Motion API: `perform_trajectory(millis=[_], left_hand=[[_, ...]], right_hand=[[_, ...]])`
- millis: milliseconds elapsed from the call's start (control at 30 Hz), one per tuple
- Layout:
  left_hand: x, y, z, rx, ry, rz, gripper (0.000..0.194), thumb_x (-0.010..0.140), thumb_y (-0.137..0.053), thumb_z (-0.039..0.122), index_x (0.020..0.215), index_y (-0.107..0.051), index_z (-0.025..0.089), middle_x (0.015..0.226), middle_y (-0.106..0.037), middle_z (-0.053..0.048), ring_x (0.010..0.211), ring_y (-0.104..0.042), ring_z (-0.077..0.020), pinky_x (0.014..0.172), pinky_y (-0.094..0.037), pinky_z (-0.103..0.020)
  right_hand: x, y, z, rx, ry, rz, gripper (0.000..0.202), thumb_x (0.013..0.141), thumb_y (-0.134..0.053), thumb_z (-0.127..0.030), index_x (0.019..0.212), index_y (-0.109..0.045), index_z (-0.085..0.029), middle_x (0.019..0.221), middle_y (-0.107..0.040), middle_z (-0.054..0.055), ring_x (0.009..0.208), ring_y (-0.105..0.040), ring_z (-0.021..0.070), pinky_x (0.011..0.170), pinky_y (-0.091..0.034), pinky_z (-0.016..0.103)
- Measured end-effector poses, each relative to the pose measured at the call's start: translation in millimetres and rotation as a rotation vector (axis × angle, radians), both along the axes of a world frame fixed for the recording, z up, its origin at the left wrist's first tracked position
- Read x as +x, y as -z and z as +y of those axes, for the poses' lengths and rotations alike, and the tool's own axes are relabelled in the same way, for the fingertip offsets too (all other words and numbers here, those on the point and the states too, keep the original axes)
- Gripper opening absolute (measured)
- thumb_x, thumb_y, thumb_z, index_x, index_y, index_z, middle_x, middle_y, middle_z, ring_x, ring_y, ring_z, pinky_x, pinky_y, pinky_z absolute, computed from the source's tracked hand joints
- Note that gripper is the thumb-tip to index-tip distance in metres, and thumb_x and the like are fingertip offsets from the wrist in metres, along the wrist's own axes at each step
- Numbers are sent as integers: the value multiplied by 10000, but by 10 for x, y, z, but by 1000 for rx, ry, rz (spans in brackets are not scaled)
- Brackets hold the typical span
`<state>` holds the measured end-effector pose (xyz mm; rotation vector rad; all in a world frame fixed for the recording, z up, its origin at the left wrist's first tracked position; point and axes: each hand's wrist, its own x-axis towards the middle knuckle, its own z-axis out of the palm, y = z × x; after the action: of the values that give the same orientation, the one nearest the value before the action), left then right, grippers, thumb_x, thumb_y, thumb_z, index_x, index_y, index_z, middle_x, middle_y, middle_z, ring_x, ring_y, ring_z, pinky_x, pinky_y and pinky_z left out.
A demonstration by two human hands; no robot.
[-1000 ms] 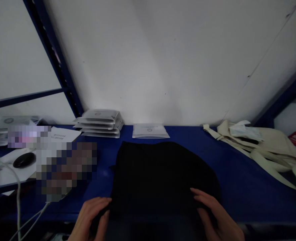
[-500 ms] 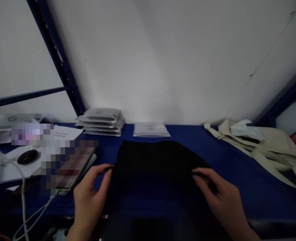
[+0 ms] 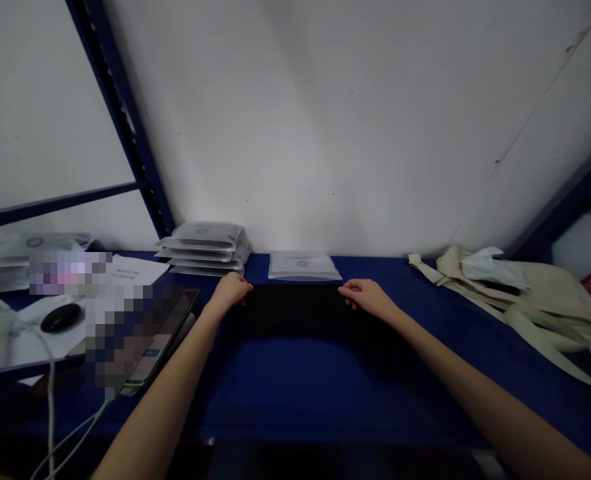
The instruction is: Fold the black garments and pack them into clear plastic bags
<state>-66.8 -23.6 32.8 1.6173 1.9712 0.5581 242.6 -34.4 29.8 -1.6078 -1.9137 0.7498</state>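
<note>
A piece of black cloth lies spread across the middle of the blue table; in the dim light its exact kind cannot be made out. At its far left corner, my left hand is closed, pinching the edge. My right hand pinches the far right corner the same way. Between the two hands the far edge runs nearly straight. Just beyond it lies a flat frosted zip bag with a small round logo.
Several frosted bags are stacked at the back left. A phone with a white cable, a black mouse and papers are on the left. Beige cloth with straps lies right. A white wall rises behind the blue table.
Both hands have moved forward, away from me, and closer together. They now hold the black cloth's far edge, where before they held its near edge.
</note>
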Motion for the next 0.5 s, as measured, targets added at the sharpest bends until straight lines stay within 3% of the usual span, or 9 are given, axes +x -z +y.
perform_trajectory(millis=[233, 500], left_hand=[[63, 75, -30, 88, -23, 206, 154, 751, -557, 251, 804, -661, 151, 805, -682, -91, 793, -628, -206, 664, -404, -251], [100, 101, -41, 145, -34, 305, 166, 772, -529, 247, 831, -647, 146, 892, -688, -113, 888, -627, -237, 688, -417, -263]], right_hand=[[375, 105, -3, -17, -99, -65, 239, 788, -488, -404, 753, -578, -185, 655, -611, 13, 582, -563, 139, 562, -430, 251], [937, 153, -442, 68, -195, -56, 275, 814, -467, -409, 916, -645, -226, 1025, -656, 73, 982, -590, 254, 910, -427, 398]])
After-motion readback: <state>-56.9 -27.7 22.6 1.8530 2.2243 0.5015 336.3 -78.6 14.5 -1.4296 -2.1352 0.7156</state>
